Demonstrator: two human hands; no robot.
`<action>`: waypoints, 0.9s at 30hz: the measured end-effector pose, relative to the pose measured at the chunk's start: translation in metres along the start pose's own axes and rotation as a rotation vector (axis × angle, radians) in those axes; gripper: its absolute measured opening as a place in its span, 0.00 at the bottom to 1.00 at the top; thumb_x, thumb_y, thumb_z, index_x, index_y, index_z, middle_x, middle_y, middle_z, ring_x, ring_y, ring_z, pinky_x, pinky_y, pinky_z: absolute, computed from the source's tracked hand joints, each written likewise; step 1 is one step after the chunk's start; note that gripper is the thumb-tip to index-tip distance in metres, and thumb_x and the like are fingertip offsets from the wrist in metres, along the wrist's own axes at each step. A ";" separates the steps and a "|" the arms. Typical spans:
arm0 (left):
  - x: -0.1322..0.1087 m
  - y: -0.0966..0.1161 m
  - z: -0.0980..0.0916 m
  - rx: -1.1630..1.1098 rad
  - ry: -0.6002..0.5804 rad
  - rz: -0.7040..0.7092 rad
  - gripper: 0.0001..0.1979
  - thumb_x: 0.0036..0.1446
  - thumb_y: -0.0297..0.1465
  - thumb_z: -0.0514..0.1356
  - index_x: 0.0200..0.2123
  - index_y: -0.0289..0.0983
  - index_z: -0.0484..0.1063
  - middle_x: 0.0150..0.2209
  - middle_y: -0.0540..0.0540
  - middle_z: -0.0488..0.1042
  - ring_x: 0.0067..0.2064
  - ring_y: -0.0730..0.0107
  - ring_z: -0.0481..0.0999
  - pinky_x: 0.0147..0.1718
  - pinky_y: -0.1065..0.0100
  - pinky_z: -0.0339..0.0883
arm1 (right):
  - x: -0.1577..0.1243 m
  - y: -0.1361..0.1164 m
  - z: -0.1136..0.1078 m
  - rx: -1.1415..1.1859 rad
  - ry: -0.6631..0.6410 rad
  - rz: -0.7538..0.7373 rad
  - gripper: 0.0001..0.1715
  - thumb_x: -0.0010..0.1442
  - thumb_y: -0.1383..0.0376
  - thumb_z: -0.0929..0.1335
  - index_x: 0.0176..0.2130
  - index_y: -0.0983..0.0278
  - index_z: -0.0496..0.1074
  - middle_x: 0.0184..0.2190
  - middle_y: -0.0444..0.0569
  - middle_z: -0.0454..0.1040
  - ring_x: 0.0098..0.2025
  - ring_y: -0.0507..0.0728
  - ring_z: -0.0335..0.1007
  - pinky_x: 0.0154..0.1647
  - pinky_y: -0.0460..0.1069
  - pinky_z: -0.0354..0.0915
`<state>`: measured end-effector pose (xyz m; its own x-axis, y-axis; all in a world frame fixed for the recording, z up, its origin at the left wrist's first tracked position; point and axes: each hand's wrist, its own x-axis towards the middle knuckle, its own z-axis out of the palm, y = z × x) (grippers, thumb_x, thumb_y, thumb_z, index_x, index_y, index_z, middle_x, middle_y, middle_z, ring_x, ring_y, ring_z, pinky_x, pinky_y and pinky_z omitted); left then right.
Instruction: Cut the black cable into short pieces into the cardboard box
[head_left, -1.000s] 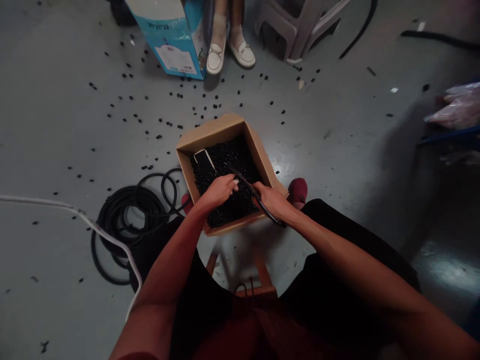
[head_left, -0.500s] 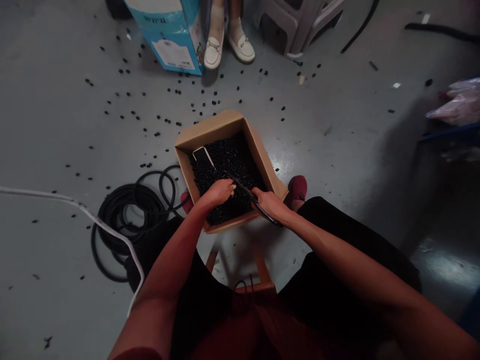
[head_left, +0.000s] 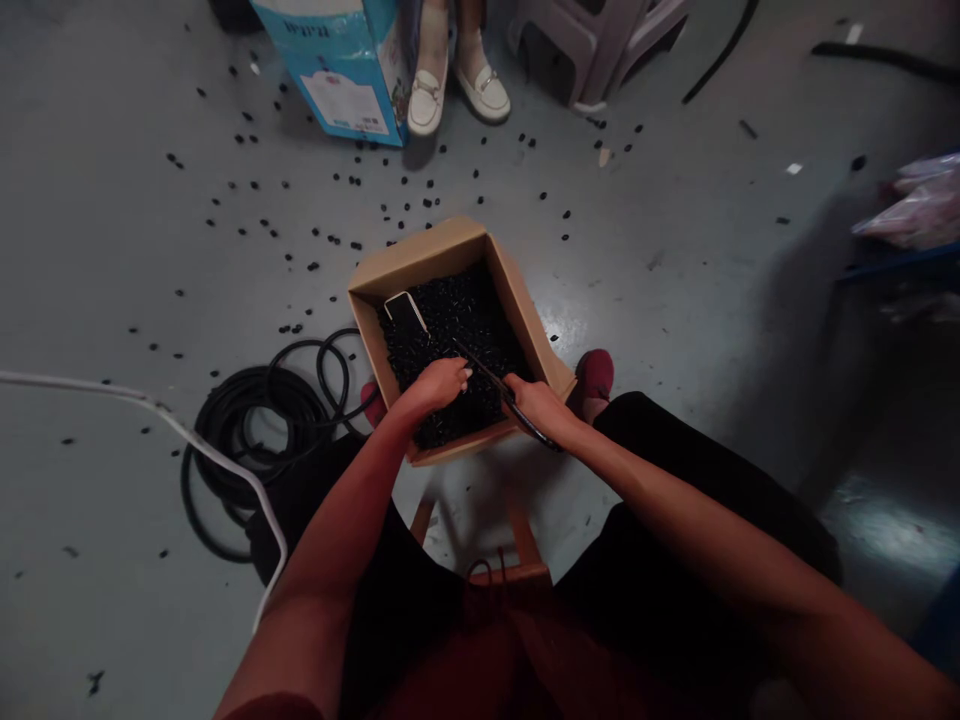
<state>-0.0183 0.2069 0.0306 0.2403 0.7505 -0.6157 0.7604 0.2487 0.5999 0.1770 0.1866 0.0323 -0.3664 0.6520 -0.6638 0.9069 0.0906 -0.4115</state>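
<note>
The left hand [head_left: 439, 385] rests on black pellets [head_left: 465, 310], with its fingers [head_left: 459, 376] curled and pressed together; I cannot tell if they pinch something. The right hand [head_left: 540, 408] has its fingers [head_left: 520, 385] closed around a thin black rod [head_left: 491, 378], and the rod reaches from these fingers to just beside the left fingers. Under both hands is a cardboard box [head_left: 420, 255] full of the pellets. A smartphone [head_left: 405, 312] lies on the pellets, ahead of the left fingers. Left of the fingers, outside the box, a coiled black hose [head_left: 247, 420] lies on the floor [head_left: 112, 250]
</note>
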 end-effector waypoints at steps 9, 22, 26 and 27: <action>-0.009 0.012 -0.011 -0.370 0.178 0.010 0.13 0.63 0.32 0.49 0.30 0.35 0.70 0.27 0.49 0.70 0.29 0.75 0.68 0.33 0.72 0.64 | 0.005 0.010 -0.030 0.198 0.166 -0.130 0.19 0.64 0.61 0.62 0.53 0.65 0.63 0.42 0.56 0.76 0.40 0.60 0.73 0.36 0.48 0.60; -0.016 0.024 -0.019 -0.437 0.223 0.052 0.09 0.62 0.31 0.50 0.34 0.35 0.68 0.32 0.47 0.74 0.32 0.74 0.71 0.36 0.71 0.66 | -0.011 0.000 -0.046 0.207 0.128 -0.226 0.29 0.58 0.49 0.68 0.51 0.66 0.66 0.41 0.55 0.74 0.43 0.62 0.70 0.38 0.50 0.61; -0.016 0.025 -0.018 -0.403 0.224 0.044 0.10 0.62 0.30 0.50 0.38 0.34 0.70 0.33 0.46 0.75 0.33 0.73 0.72 0.37 0.70 0.67 | -0.013 -0.001 -0.046 0.154 0.131 -0.230 0.29 0.59 0.48 0.68 0.50 0.66 0.66 0.42 0.56 0.73 0.42 0.62 0.70 0.38 0.51 0.60; -0.016 0.025 -0.018 -0.392 0.222 0.048 0.10 0.62 0.30 0.50 0.38 0.34 0.70 0.34 0.46 0.75 0.34 0.73 0.72 0.37 0.70 0.67 | -0.012 -0.001 -0.046 0.146 0.132 -0.238 0.29 0.59 0.48 0.68 0.50 0.65 0.66 0.41 0.56 0.73 0.42 0.62 0.70 0.38 0.51 0.60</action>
<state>-0.0139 0.2124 0.0644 0.1019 0.8693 -0.4837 0.4557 0.3914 0.7995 0.1906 0.2130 0.0695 -0.5261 0.7185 -0.4550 0.7556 0.1495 -0.6377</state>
